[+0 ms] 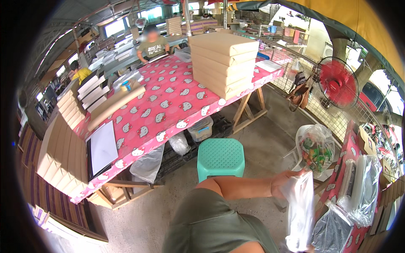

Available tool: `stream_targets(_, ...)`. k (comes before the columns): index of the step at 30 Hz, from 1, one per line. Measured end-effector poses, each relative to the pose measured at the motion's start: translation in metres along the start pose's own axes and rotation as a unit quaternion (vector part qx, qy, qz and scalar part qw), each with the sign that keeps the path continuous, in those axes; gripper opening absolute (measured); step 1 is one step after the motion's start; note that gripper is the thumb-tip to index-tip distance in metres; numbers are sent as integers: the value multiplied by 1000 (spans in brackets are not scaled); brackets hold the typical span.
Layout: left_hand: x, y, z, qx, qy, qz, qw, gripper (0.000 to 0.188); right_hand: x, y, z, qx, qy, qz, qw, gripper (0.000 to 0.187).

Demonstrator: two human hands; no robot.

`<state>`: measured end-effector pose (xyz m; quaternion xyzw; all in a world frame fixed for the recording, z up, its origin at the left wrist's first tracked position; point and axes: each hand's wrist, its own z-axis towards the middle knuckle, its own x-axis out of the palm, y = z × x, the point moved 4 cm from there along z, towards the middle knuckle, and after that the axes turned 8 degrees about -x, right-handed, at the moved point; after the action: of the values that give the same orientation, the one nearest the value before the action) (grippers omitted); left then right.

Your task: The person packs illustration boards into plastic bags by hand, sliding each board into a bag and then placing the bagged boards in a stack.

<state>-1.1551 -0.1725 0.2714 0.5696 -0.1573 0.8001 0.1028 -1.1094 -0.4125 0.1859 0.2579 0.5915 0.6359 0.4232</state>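
The left hand (285,184) has its fingers closed on the far end of a length of clear plastic (300,211), which hangs blurred at the near right. Only a sliver of the right hand (311,248) shows at the plastic's near end; I cannot tell how its fingers stand. Just right, plastic-covered packs (365,189) lie on a pink desk (347,143). Farther off stands a red fan (337,82). Leftward are a teal stool (220,156) and a large patterned desk (168,107), carrying stacked brown parcels (223,63) at its far right.
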Motion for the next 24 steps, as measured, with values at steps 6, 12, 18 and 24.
stream_targets(6, -5, 42, -43, -30, 29, 617, 786, 20, 36, -1, -35, 3, 40, 17, 999, 34)
stream_targets(12, 0, 57, -77, 17, -39, 237, 971, 24, 65, -4, -68, 11, 70, 26, 997, 35)
stream_targets(18, 28, 100, -74, -6, 88, 69, 994, 43, 89, 3, -75, -3, 86, 16, 996, 36)
stream_targets(24, -50, 136, -69, -203, 21, 562, 802, 18, 85, 7, -93, -12, 48, -1, 999, 37)
